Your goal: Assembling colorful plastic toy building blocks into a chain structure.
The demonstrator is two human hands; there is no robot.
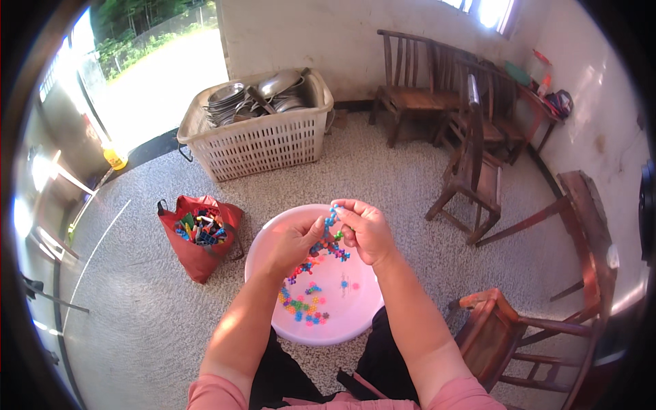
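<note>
Person's left hand [298,244] and right hand [367,231] both pinching a cluster of small multicolored plastic pieces [330,227], center of frame, over pink basin [355,304]; more pieces inside, lower center. Stuffed red bag [198,260] left of center.

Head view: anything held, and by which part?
Yes, a cluster of small coloured pieces. The right hand pinches its blue top end; the left hand grips its left side, its exact finger contact hidden.
</note>
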